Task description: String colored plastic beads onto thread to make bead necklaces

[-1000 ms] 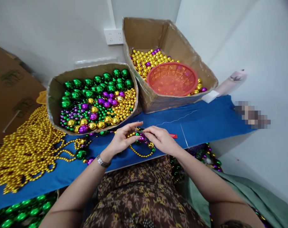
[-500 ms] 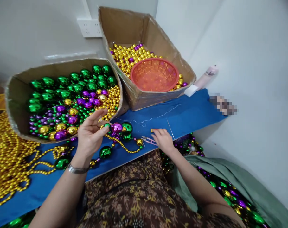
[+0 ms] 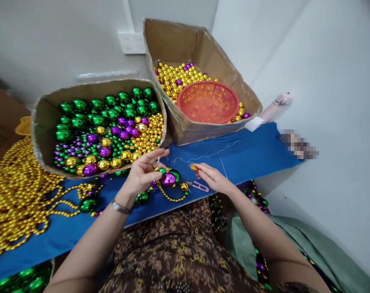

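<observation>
Beads are strung already, lying on the bench! The left hand, loosely curled, pinches their thread, its end untrimmed; the right hand closes round an apparent lighter.

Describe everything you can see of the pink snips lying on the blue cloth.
The pink snips rest on the blue cloth, between a large gold bead and the right hand. They have a narrow looped handle, plastic-looking, and slim, metallic-looking blades that seem slightly parted. The blades point left in the picture, towards the bead; the handle's rounded end points right. Neither hand holds them. Whether the tips touch the beads is too small to tell.
</observation>
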`<state>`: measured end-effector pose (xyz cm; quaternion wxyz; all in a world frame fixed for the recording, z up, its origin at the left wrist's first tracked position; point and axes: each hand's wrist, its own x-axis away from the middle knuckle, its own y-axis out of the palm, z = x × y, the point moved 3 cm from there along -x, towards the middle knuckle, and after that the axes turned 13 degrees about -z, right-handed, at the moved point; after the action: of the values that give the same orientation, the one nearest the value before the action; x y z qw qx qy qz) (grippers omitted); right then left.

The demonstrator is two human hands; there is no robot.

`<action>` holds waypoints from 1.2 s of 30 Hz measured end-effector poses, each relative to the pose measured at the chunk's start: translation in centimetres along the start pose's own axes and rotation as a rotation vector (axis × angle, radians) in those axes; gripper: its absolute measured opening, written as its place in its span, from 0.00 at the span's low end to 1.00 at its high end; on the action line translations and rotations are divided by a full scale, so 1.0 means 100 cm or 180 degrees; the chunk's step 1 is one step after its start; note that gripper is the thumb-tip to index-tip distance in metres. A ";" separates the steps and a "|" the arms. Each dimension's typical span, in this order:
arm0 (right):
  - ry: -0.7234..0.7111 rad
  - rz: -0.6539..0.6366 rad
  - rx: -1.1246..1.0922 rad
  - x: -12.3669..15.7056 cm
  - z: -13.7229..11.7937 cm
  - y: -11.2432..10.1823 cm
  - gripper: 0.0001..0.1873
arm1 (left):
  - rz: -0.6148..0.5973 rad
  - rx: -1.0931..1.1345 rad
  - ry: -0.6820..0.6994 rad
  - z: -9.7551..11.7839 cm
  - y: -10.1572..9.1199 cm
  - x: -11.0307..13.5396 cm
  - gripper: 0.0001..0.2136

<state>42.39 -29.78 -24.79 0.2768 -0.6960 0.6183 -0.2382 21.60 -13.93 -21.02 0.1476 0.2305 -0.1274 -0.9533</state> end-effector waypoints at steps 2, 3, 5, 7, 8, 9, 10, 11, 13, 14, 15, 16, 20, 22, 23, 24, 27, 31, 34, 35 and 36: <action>-0.0166 -0.0185 -0.0650 -0.009 -0.019 -0.005 0.22 | -0.0166 0.0076 -0.0100 -0.004 0.002 -0.001 0.27; -0.0193 -0.0292 -0.0831 -0.014 -0.028 -0.007 0.23 | -0.0233 0.0104 -0.0158 -0.006 0.002 -0.002 0.28; -0.0292 -0.0466 -0.0920 -0.024 -0.045 -0.012 0.24 | -0.0318 0.0140 -0.0256 -0.008 0.003 -0.002 0.28; -0.0414 -0.0539 -0.0769 -0.034 -0.060 -0.016 0.25 | -0.0353 0.0164 -0.0284 -0.008 0.003 -0.003 0.29; -0.0464 -0.0555 -0.0670 -0.039 -0.066 -0.018 0.25 | -0.0373 0.0176 -0.0277 -0.008 0.003 -0.003 0.29; -0.0499 -0.0570 -0.0579 -0.044 -0.070 -0.020 0.23 | -0.0395 0.0186 -0.0261 -0.008 0.003 -0.003 0.29; -0.0524 -0.0601 -0.0502 -0.048 -0.075 -0.023 0.21 | -0.0418 0.0196 -0.0242 -0.007 0.003 -0.003 0.29; -0.0558 -0.0660 -0.0427 -0.052 -0.078 -0.025 0.19 | -0.0447 0.0203 -0.0227 -0.007 0.003 -0.003 0.29; -0.0674 -0.0781 -0.0213 -0.059 -0.084 -0.029 0.19 | -0.0506 0.0213 -0.0195 -0.007 0.004 -0.003 0.30; -0.0721 -0.0807 -0.0051 -0.062 -0.087 -0.031 0.19 | -0.0537 0.0219 -0.0175 -0.007 0.004 -0.004 0.30; -0.0761 -0.0808 0.0131 -0.066 -0.088 -0.032 0.21 | -0.0572 0.0226 -0.0161 -0.007 0.005 -0.004 0.30; -0.0801 -0.0790 0.0307 -0.069 -0.089 -0.034 0.23 | -0.0602 0.0235 -0.0151 -0.007 0.005 -0.004 0.30; -0.0918 -0.0628 0.0735 -0.083 -0.086 -0.033 0.32 | -0.0644 0.0282 -0.0160 -0.009 0.006 -0.006 0.31; -0.0965 -0.0536 0.0769 -0.088 -0.083 -0.030 0.33 | -0.0607 0.0300 -0.0192 -0.010 0.006 -0.007 0.31; -0.0982 -0.0504 0.0765 -0.090 -0.082 -0.028 0.32 | -0.0585 0.0313 -0.0211 -0.011 0.006 -0.007 0.31; -0.0998 -0.0480 0.0759 -0.091 -0.082 -0.025 0.31 | -0.0559 0.0329 -0.0230 -0.012 0.006 -0.007 0.31; -0.1062 -0.0434 0.0740 -0.093 -0.082 -0.020 0.28 | -0.0497 0.0402 -0.0271 -0.015 0.005 -0.008 0.31; -0.1229 -0.0313 0.0641 -0.093 -0.083 -0.016 0.25 | -0.0419 0.0488 -0.0289 -0.018 0.005 -0.008 0.31; -0.1213 -0.0206 0.0648 -0.092 -0.083 -0.016 0.24 | -0.0366 0.0528 -0.0299 -0.020 0.005 -0.008 0.30; -0.1201 -0.0173 0.0664 -0.092 -0.083 -0.016 0.24 | -0.0353 0.0533 -0.0306 -0.020 0.005 -0.008 0.30; -0.1195 -0.0147 0.0681 -0.091 -0.084 -0.016 0.24 | -0.0340 0.0528 -0.0314 -0.020 0.005 -0.008 0.30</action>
<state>36.79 -21.35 -17.48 0.4538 -0.7087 0.5110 -0.1749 23.38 -14.48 -22.28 0.0706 0.2011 -0.2006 -0.9562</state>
